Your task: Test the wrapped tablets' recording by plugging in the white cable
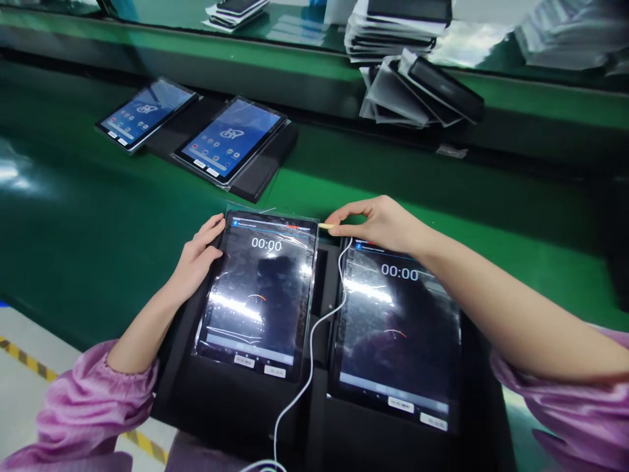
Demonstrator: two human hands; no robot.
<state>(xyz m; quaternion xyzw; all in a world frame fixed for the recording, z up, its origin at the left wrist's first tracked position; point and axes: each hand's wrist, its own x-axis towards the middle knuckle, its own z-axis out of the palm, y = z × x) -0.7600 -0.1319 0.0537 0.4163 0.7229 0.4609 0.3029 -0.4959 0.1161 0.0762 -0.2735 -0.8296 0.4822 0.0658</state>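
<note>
Two dark-screened tablets lie side by side before me, each reading 00:00. My left hand (199,259) steadies the left tablet (260,295), its fingers and thumb closed against the upper left edge. Between the thumb and fingers of my right hand (378,223) is a thin pale yellow piece (325,226), its tip against the left tablet's upper right edge. Whether it is a plug cannot be made out. A white cable (312,341) runs between the tablets up to below my right hand. My right wrist and forearm hide the top right of the right tablet (398,341).
Two more tablets, a farther one (147,113) and a nearer one (232,139), show blue screens on the green bench (334,177). Black padding (196,393) lies under the near tablets. Sleeved tablets lean in a pile (417,92) against the back ledge, below a stack (398,33).
</note>
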